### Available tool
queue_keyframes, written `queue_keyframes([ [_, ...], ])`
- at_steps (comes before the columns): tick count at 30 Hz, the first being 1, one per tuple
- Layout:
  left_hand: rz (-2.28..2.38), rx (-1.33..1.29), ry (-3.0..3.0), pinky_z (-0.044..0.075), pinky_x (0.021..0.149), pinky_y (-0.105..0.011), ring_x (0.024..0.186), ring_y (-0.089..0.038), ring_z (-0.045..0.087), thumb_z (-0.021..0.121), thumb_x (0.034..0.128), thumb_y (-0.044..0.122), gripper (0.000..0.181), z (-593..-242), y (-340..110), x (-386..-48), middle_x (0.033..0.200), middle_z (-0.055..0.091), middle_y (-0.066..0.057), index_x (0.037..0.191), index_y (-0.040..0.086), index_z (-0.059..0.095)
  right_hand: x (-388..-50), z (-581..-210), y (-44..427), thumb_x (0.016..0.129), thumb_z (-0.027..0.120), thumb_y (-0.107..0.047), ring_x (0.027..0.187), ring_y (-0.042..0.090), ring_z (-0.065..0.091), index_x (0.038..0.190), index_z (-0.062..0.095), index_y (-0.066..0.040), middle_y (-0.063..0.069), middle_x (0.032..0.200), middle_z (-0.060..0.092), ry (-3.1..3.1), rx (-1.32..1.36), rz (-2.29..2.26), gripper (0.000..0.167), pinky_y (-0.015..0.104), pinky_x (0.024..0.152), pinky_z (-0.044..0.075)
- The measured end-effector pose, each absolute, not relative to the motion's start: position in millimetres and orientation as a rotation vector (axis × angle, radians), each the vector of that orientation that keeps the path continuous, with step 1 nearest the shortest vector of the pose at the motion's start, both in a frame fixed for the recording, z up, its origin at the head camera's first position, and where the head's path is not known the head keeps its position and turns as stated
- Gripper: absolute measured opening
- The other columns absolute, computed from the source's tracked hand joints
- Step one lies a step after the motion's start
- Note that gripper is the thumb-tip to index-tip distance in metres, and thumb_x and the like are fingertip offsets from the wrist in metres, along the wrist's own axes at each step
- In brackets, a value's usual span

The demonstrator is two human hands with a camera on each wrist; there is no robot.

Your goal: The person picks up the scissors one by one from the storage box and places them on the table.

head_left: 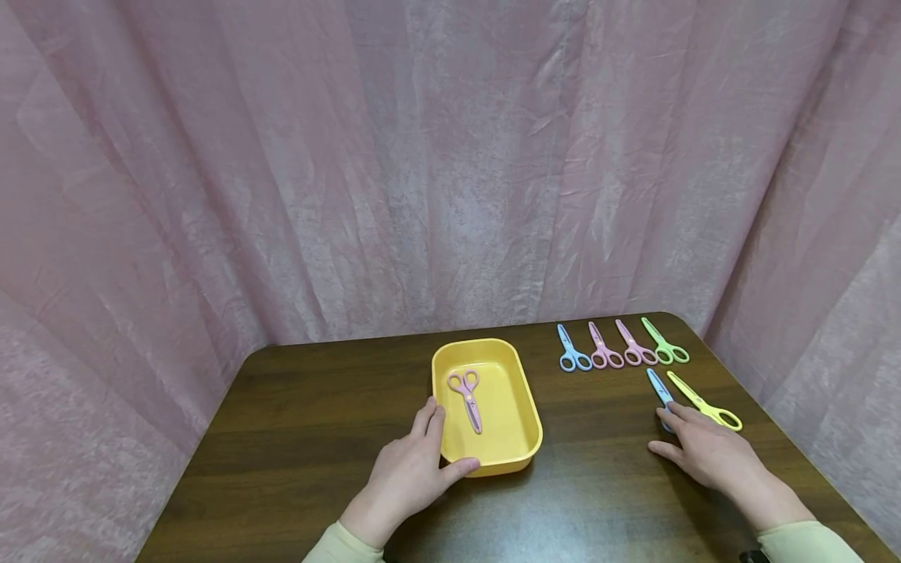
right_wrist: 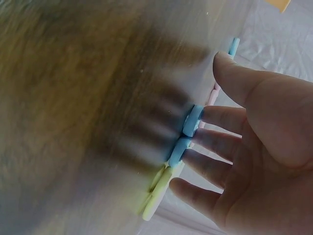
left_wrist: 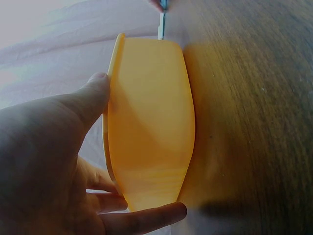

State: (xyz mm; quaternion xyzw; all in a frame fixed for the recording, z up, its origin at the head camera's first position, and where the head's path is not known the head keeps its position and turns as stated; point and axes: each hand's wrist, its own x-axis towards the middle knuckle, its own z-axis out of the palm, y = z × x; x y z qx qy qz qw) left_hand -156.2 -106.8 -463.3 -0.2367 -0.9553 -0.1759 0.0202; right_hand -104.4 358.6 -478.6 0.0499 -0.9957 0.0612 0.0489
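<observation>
A yellow tray (head_left: 528, 375) stands on the table, holding one pair of pink scissors (head_left: 470, 403). My left hand (head_left: 408, 469) rests at its near left corner. In the left wrist view the thumb touches the rim, and the fairly straight fingers (left_wrist: 142, 219) lie along the tray's outer side. My right hand (head_left: 718, 453) reaches over blue scissors (head_left: 658, 385), its fingertips at the handles and its thumb apart. In the right wrist view the blue handle loops (right_wrist: 193, 121) show in front of the extended fingers. Yellow scissors (head_left: 697, 399) lie just beside that hand.
Behind the right hand a row lies on the brown table (head_left: 338, 407): blue scissors (head_left: 573, 356), two pink pairs (head_left: 604, 352) and green scissors (head_left: 665, 348). Pink curtains (head_left: 450, 172) hang behind the table and at both sides.
</observation>
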Motion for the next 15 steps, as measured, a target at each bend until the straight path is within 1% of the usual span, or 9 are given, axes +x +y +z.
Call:
queue_keyframes([
  [8, -0.542, -0.73, -2.968, 0.046, 0.052, -0.038, 0.051, -0.017, 0.049, 0.076, 0.0962, 0.069, 0.103, -463.0, -106.2, -155.7, 0.171, 0.041, -0.02, 0.165, -0.002, 0.044, -104.9, -478.1, 358.4, 0.099, 0.082, -0.041, 0.132, 0.059, 0.06, 0.142, 0.067, 0.008, 0.036, 0.148, 0.06, -3.049, 0.138, 0.196, 0.067, 0.072, 0.099, 0.05],
  [15, -0.533, -0.733, -2.964, 0.047, 0.053, -0.039, 0.052, -0.018, 0.05, 0.076, 0.096, 0.069, 0.104, -462.5, -106.5, -155.7, 0.171, 0.041, -0.02, 0.165, -0.002, 0.044, -104.2, -478.1, 357.9, 0.099, 0.082, -0.04, 0.133, 0.06, 0.059, 0.142, 0.067, 0.009, 0.036, 0.149, 0.059, -3.048, 0.136, 0.2, 0.067, 0.072, 0.099, 0.05],
])
